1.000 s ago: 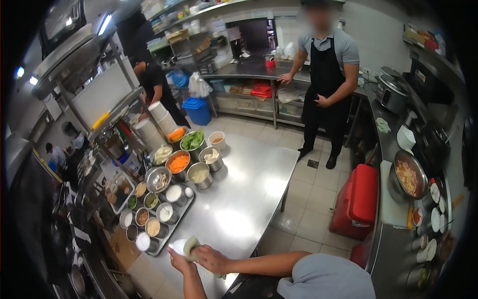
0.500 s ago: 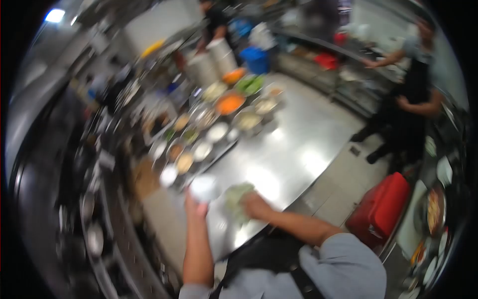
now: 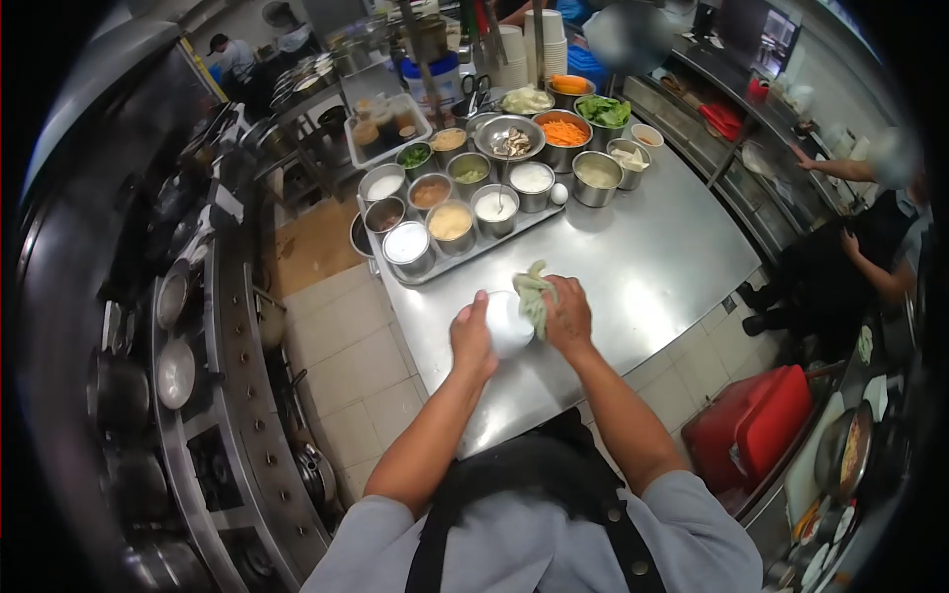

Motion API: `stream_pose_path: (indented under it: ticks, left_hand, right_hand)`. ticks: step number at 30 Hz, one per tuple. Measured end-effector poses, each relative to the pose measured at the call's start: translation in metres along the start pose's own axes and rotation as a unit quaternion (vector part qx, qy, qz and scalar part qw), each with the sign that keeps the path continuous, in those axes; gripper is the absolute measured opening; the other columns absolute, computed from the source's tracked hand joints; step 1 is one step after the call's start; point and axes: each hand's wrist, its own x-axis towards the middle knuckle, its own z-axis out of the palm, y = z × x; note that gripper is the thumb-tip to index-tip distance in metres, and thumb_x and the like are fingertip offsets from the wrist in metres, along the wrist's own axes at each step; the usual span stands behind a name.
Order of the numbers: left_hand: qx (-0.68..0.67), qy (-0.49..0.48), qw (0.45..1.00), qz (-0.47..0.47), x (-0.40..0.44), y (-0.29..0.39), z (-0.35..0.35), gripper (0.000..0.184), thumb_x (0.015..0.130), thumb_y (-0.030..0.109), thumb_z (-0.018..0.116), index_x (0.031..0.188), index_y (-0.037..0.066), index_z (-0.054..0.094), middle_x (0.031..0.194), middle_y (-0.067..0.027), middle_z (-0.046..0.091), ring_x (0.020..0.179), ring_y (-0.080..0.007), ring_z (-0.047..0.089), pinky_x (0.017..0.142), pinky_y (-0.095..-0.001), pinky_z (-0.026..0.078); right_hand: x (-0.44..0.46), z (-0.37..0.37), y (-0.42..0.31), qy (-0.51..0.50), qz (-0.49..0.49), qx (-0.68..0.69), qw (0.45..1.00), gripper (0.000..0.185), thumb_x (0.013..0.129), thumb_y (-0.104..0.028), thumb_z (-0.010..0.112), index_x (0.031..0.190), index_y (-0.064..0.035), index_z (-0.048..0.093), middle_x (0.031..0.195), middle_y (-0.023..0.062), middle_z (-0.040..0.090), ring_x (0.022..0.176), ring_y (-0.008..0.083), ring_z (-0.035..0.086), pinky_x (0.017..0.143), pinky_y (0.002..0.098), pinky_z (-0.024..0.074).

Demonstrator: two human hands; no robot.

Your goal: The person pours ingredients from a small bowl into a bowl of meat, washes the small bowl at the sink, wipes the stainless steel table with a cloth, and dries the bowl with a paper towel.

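A white bowl (image 3: 508,326) is held above the steel table (image 3: 652,247), its smooth rounded side showing. My left hand (image 3: 473,338) grips it from the left, thumb up along its edge. On the other side, my right hand (image 3: 569,314) is closed around a pale green cloth (image 3: 534,293), which touches the bowl's right side. Part of the cloth sticks up above my fingers. The fingertips of my right hand are partly hidden by the cloth.
Beyond my hands, a tray (image 3: 465,259) holds several metal tins of ingredients and an egg (image 3: 559,194). Behind it stand bowls of shredded carrot (image 3: 563,132) and green leaves (image 3: 605,111). A red bin (image 3: 746,435) is at the right, with another person (image 3: 880,237) beyond. Stoves (image 3: 232,395) line the left.
The cloth in my right hand has moved up and right from over the table to against the bowl. My left hand has brought the bowl right and slightly forward. The view has turned.
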Motion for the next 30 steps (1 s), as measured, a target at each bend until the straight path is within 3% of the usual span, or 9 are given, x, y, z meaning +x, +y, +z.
stream_pose_path:
  ticks: [2,9,11,15,19,21,22,25,30]
  left_hand:
    - [0.025,-0.077,0.996,0.027,-0.011,0.027,-0.024,0.042,0.094,0.035,0.06,0.113,-0.002,0.055,0.106,-0.013,0.063,0.094,-0.0217,0.062,0.083,-0.0369,0.052]
    - [0.025,-0.054,0.995,0.08,-0.037,0.097,-0.179,0.038,0.096,0.03,0.056,0.114,-0.003,0.054,0.103,-0.0131,0.064,0.094,-0.0233,0.064,0.084,-0.0368,0.053]
    - [0.033,-0.029,0.995,0.091,-0.045,0.101,-0.219,0.037,0.096,0.029,0.056,0.114,-0.004,0.054,0.102,-0.0131,0.065,0.093,-0.0232,0.065,0.084,-0.0367,0.054]
    - [0.031,0.049,0.995,0.078,-0.061,0.101,-0.263,0.035,0.096,0.029,0.057,0.11,-0.002,0.054,0.1,-0.0126,0.065,0.09,-0.0227,0.065,0.082,-0.0366,0.054]
    - [0.024,0.058,0.994,0.088,-0.074,0.101,-0.267,0.033,0.095,0.03,0.058,0.108,0.0,0.054,0.099,-0.0116,0.065,0.089,-0.0219,0.065,0.08,-0.0366,0.055]
    - [0.017,0.045,0.994,0.095,-0.084,0.109,-0.246,0.033,0.095,0.03,0.058,0.108,0.0,0.053,0.098,-0.0115,0.065,0.089,-0.0219,0.065,0.08,-0.0366,0.055]
    - [0.01,0.036,0.994,0.103,-0.091,0.114,-0.238,0.033,0.095,0.03,0.058,0.108,0.001,0.053,0.097,-0.0114,0.065,0.089,-0.0219,0.065,0.08,-0.0365,0.054]
    - [-0.02,0.036,0.985,0.166,-0.106,0.129,-0.234,0.034,0.095,0.031,0.058,0.108,0.0,0.053,0.098,-0.0125,0.065,0.089,-0.023,0.065,0.081,-0.0373,0.054]
    - [-0.036,0.003,0.984,0.177,-0.138,0.159,-0.254,0.037,0.097,0.033,0.054,0.112,-0.001,0.053,0.107,-0.0143,0.063,0.093,-0.0257,0.064,0.084,-0.0401,0.053]
  right_hand:
    - [0.005,-0.01,0.027,0.026,0.018,0.021,0.999,0.027,0.087,-0.021,0.056,0.111,-0.0091,0.06,0.104,0.0146,0.06,0.098,0.0353,0.058,0.085,0.0418,0.0464]
    - [0.022,-0.119,0.079,0.02,0.121,-0.17,0.978,0.042,0.089,-0.035,0.056,0.122,-0.0098,0.057,0.121,0.016,0.057,0.114,0.0358,0.053,0.097,0.0419,0.0418]
    - [0.014,-0.096,0.139,0.09,0.222,-0.282,0.929,0.052,0.09,-0.041,0.054,0.133,-0.0123,0.051,0.136,0.0188,0.048,0.129,0.0378,0.04,0.108,0.0461,0.0306]
    - [0.013,-0.047,0.179,0.058,0.156,-0.343,0.925,0.061,0.09,-0.041,0.053,0.139,-0.0064,0.043,0.144,0.0224,0.037,0.137,0.0372,0.029,0.113,0.0492,0.0224]
    - [0.0,0.108,0.114,-0.036,0.01,-0.17,0.985,0.048,0.085,-0.018,0.055,0.129,0.0005,0.049,0.133,0.0231,0.048,0.126,0.0383,0.042,0.109,0.0452,0.0303]
    - [-0.036,0.159,-0.007,-0.147,-0.057,-0.07,0.985,0.038,0.072,-0.001,0.058,0.11,-0.0029,0.062,0.109,0.0175,0.061,0.107,0.0348,0.053,0.098,0.0438,0.0396]
    - [-0.062,0.175,-0.048,-0.178,-0.182,0.013,0.967,0.038,0.068,0.002,0.06,0.105,-0.0061,0.065,0.107,0.0153,0.062,0.104,0.0332,0.054,0.094,0.0426,0.0425]
    - [-0.097,0.185,-0.143,-0.393,-0.186,0.027,0.9,0.037,0.068,-0.01,0.072,0.104,-0.0129,0.065,0.101,0.0119,0.058,0.098,0.0309,0.055,0.084,0.0392,0.0472]
    - [-0.077,0.116,-0.199,-0.322,-0.178,0.098,0.925,0.021,0.081,-0.02,0.066,0.095,-0.0078,0.056,0.095,0.0134,0.054,0.096,0.0329,0.054,0.079,0.0428,0.0476]
